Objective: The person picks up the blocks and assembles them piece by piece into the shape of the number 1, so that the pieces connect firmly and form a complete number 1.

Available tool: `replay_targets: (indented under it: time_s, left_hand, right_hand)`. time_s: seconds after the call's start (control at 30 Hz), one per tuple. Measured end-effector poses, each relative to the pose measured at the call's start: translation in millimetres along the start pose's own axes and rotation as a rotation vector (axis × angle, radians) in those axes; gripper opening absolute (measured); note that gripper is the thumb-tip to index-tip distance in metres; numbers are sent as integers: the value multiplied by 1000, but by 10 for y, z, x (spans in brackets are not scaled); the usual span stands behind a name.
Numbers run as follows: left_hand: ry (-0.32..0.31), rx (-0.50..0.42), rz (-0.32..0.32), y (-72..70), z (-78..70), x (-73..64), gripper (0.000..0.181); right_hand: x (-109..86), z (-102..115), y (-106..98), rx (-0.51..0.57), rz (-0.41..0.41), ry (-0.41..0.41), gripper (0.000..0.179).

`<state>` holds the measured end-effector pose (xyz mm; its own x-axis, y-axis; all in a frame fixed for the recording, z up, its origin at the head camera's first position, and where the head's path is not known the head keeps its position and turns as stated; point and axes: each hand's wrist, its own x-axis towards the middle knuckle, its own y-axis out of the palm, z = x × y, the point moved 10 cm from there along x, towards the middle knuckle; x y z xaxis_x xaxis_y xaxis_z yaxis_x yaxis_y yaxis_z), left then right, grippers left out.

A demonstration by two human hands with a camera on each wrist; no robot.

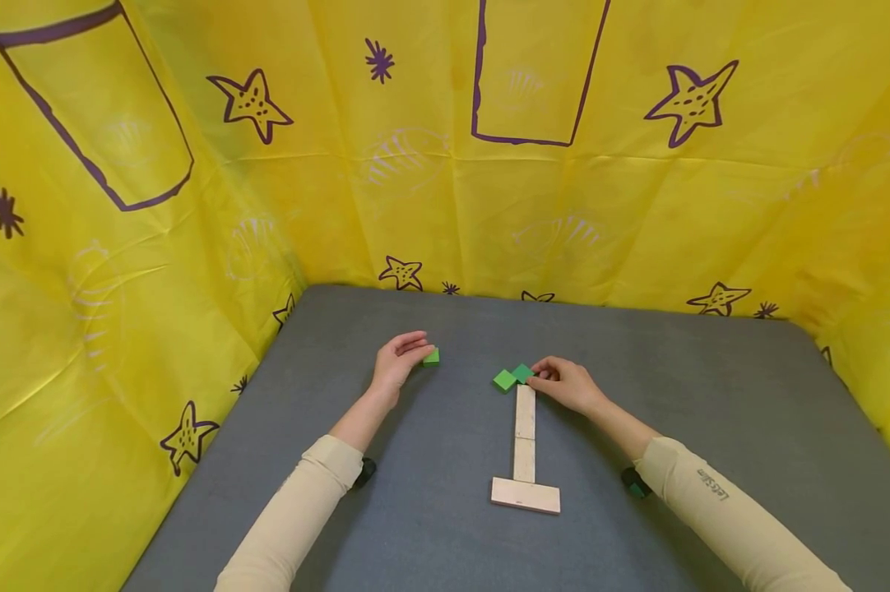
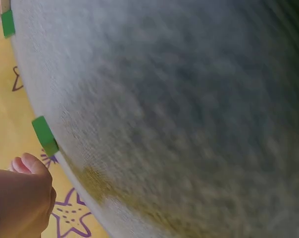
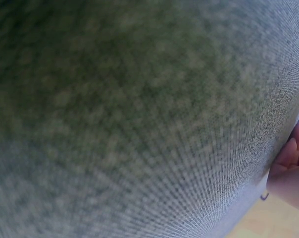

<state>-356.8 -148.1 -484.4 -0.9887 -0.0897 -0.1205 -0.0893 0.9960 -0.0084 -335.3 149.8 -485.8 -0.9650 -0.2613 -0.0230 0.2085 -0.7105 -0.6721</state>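
A bright green block (image 1: 432, 358) lies on the grey table beside the thumb of my left hand (image 1: 400, 362). The fingers of that hand are loosely extended; in the left wrist view the green block (image 2: 44, 136) shows whole, just past the fingertips. My right hand (image 1: 569, 385) pinches the right corner of a darker green block (image 1: 522, 373) with thumb and index finger. Touching that block's left side is a light green block (image 1: 504, 381). Below them, two pale wooden planks (image 1: 525, 427) run end to end toward a crosswise plank (image 1: 525, 495). In the right wrist view, curled fingers (image 3: 290, 153) appear at the edge.
A grey table (image 1: 445, 526) carries all the blocks. Yellow cloth (image 1: 445, 205) with starfish drawings hangs along its back and both sides. Dark wrist devices sit under both sleeves, one below the left cuff (image 1: 334, 460).
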Motion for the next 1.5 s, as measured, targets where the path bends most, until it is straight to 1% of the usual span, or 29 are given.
replay_targets:
  time_s: [0.13, 0.37, 0.5, 0.6, 0.8, 0.93, 1.1, 1.27, 1.37, 1.5]
  left_hand:
    - [-18, 40, 0, -54, 32, 24, 44]
    - [-37, 124, 51, -59, 77, 46, 49]
    - [-39, 164, 65, -61, 86, 65, 48]
    - [-28, 201, 68, -68, 76, 84, 48]
    - [0, 307, 55, -110, 61, 132, 46]
    - [20, 375, 61, -112, 43, 158, 46]
    - [47, 444, 100, -67, 36, 194, 47]
    - [56, 517, 146, -11, 51, 201, 48]
    - [58, 560, 159, 6, 52, 194, 47]
    - [60, 587, 165, 13, 52, 190, 45]
  right_hand:
    - [-4, 6, -2, -2, -2, -5, 25]
    - [-7, -15, 4, 3, 9, 6, 27]
    - [-6, -18, 0, 4, 7, 8, 27]
    - [-6, -15, -5, 3, 4, 10, 27]
    - [-9, 0, -5, 3, 2, 3, 27]
    - [-10, 8, -3, 5, 2, -3, 26]
    - [-10, 17, -3, 10, 2, -9, 26]
    - [-12, 15, -3, 10, 3, -6, 26]
    - [-14, 6, 0, 13, 7, 1, 26]
    - [-10, -3, 5, 14, 11, 8, 27]
